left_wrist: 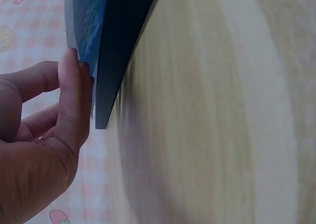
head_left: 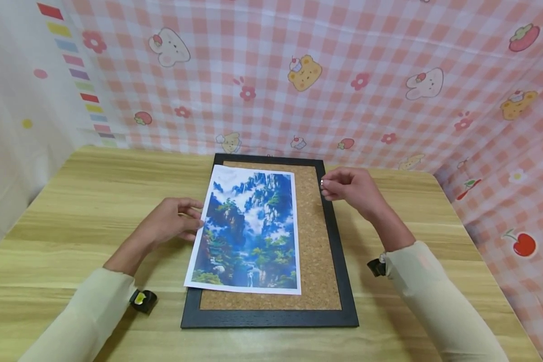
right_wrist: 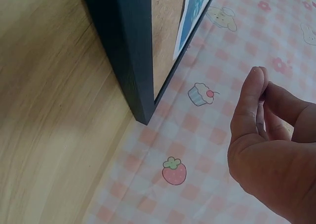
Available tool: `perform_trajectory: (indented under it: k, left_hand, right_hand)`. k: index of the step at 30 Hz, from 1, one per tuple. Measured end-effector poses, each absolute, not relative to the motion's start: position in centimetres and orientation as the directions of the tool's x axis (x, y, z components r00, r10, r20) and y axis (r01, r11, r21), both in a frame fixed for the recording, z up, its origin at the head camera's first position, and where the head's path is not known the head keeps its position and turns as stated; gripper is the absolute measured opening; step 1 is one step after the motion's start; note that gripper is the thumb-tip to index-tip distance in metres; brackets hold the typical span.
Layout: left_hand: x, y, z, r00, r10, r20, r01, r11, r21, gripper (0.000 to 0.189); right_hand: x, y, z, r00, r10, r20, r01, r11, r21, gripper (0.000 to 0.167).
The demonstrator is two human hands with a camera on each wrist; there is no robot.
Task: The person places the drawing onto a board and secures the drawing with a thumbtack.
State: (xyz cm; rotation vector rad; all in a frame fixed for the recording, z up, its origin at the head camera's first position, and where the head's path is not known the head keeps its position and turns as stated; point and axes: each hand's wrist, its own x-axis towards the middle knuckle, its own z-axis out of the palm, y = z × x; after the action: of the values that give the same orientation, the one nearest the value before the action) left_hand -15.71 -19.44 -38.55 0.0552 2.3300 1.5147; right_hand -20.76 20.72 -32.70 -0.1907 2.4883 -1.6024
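A printed landscape picture (head_left: 249, 231) of blue-green mountains on white-edged paper lies over a cork board (head_left: 314, 241) with a black frame (head_left: 271, 318). It covers the left side of the cork and overlaps the left frame bar. At the picture's left edge, my left hand (head_left: 174, 221) pinches the paper between thumb and fingers. My right hand (head_left: 350, 188) is over the upper right of the frame, its thumb and forefinger pinching a tiny shiny piece (head_left: 322, 184), mostly hidden by the fingertips. In the right wrist view, the right hand (right_wrist: 271, 120) shows thumb and forefinger tips together.
The board lies on a light wood-grain table (head_left: 95, 201), its far end near a pink checked cloth (head_left: 262, 75) with cartoon prints behind. More of this cloth hangs along the right side, and a white cloth (head_left: 13, 125) hangs at the left.
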Motion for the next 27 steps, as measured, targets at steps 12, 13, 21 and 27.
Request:
perform_trajectory:
  k: [12, 13, 21, 27]
  left_hand:
    - [-15.9, -18.8, -38.5, -0.936, 0.221, -0.273, -0.16, 0.425, 0.891, 0.045]
    - [-15.9, -18.8, -38.5, -0.936, 0.222, -0.273, -0.159, 0.425, 0.891, 0.045]
    - [-16.0, -18.0, -38.5, -0.94, 0.225, -0.257, -0.143, 0.425, 0.894, 0.045]
    - [-15.9, -17.3, -38.8, -0.944, 0.223, -0.242, -0.129, 0.425, 0.896, 0.046]
  right_hand:
    - [-22.1, 19.6, -33.1, -0.97, -0.233, -0.07, -0.017, 0.353, -0.936, 0.027]
    - [-22.1, 19.5, -33.1, -0.969, -0.237, -0.069, -0.019, 0.35, -0.937, 0.027]
    - [-22.7, 18.9, -33.1, -0.971, -0.222, -0.085, -0.004, 0.372, -0.928, 0.026]
    - [-22.8, 18.7, -33.4, -0.973, -0.208, -0.099, 0.013, 0.381, -0.924, 0.025]
